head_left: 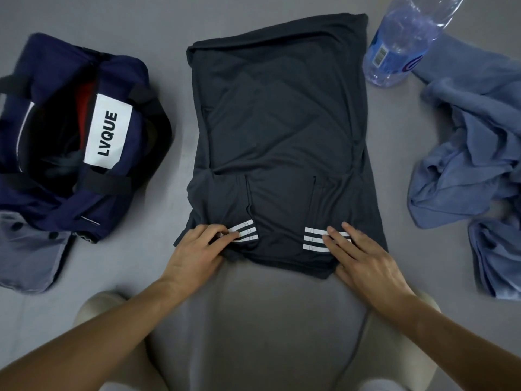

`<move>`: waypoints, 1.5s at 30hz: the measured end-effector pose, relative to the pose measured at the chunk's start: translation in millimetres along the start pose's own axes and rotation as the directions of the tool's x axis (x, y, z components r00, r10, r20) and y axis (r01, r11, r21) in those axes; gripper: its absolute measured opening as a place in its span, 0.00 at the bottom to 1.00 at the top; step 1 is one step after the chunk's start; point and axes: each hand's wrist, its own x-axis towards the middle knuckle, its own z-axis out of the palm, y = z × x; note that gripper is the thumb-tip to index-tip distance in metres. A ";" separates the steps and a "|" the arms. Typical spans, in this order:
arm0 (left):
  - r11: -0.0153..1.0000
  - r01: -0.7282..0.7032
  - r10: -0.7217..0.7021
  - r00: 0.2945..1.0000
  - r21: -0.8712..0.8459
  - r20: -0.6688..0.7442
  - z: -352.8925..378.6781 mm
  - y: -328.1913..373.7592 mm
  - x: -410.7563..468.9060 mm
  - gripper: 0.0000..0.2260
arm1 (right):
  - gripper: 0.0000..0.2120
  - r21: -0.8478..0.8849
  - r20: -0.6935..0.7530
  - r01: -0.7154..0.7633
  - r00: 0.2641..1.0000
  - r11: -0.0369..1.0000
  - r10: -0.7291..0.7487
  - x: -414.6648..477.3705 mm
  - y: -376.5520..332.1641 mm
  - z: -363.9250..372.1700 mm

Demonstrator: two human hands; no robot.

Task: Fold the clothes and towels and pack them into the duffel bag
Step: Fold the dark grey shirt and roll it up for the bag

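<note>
Left hand [194, 249] and right hand [363, 255] rest at the 6 o'clock edge of the dark T-shirt [282, 122], which is spread flat at centre on a grey surface [174, 46]. The left fingers [225, 232] curl and pinch one striped sleeve cuff [248, 231]; the right fingers lie straight on the other. The navy duffel bag [118, 198] gapes at 9 o'clock, and a blue towel [465, 153] lies crumpled at 3 o'clock.

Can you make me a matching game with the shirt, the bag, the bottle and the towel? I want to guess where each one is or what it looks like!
Things:
1. shirt
2. bag
3. bottle
4. towel

Clues:
A. crumpled, on the right
B. see-through, with a blue label
C. open, on the left
D. flat in the middle, with white stripes

Pairs: 1-D, 2-C, 3-B, 4-A
</note>
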 end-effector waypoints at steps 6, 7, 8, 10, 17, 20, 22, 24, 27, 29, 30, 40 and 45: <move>0.997 -0.059 0.058 0.998 -0.053 -0.007 2.1 -2.6 -7.9 0.22 | 0.19 0.056 -0.016 -0.017 1.000 0.998 0.018 2.0 -4.1 -12.6; 0.995 -0.072 0.073 0.997 -0.063 0.014 1.0 -0.9 -11.8 0.21 | 0.19 0.087 -0.006 -0.014 1.000 0.996 0.015 -1.0 -6.9 -17.2; 0.994 -0.075 0.078 0.996 -0.080 0.035 -1.4 0.1 -16.6 0.20 | 0.19 0.128 0.011 -0.007 1.000 0.992 0.005 -3.6 -9.7 -22.5; 0.988 -0.018 0.028 0.997 -0.152 0.066 -8.5 0.7 -23.2 0.20 | 0.18 0.208 0.043 -0.011 0.999 0.978 0.002 -4.0 -14.5 -35.3; 0.935 0.220 -0.242 0.969 -0.277 -0.049 -60.8 -27.5 63.2 0.17 | 0.13 0.348 0.118 -0.420 0.907 0.838 0.405 106.2 3.8 -92.8; 0.947 0.236 -0.251 0.967 -0.218 -0.044 -75.4 -50.7 123.4 0.11 | 0.08 0.370 0.230 -0.453 0.890 0.811 0.393 165.5 39.4 -101.7; 0.961 0.265 -0.267 0.964 -0.082 -0.009 -78.1 -65.4 155.6 0.14 | 0.09 0.308 0.257 -0.479 0.874 0.822 0.413 191.1 66.1 -95.1; 0.954 0.275 -0.269 0.961 0.118 -0.071 -75.2 -76.0 175.5 0.17 | 0.11 0.223 0.212 -0.522 0.850 0.823 0.482 201.8 87.8 -83.6; 0.963 0.218 -0.181 0.959 0.160 -0.217 -58.2 -72.0 179.2 0.15 | 0.15 0.194 0.017 -0.509 0.857 0.839 0.516 196.2 91.3 -76.0; 0.990 0.088 -0.061 0.973 0.112 -0.223 -37.4 -58.1 168.2 0.16 | 0.15 0.210 -0.085 -0.347 0.925 0.914 0.371 182.8 74.8 -68.5; 0.994 0.040 -0.019 0.979 0.100 -0.203 -25.4 -51.0 159.3 0.17 | 0.17 0.186 -0.059 -0.241 0.965 0.953 0.255 173.7 63.8 -61.0; 0.959 0.216 -0.235 0.968 0.184 0.090 2.5 -29.8 120.4 0.28 | 0.12 0.374 0.032 -0.607 0.764 0.701 0.645 155.2 91.3 -56.1; 0.965 0.170 -0.187 0.980 0.198 0.071 -8.3 -30.3 114.2 0.28 | 0.28 0.303 -0.118 -0.460 0.851 0.835 0.512 153.8 80.8 -60.2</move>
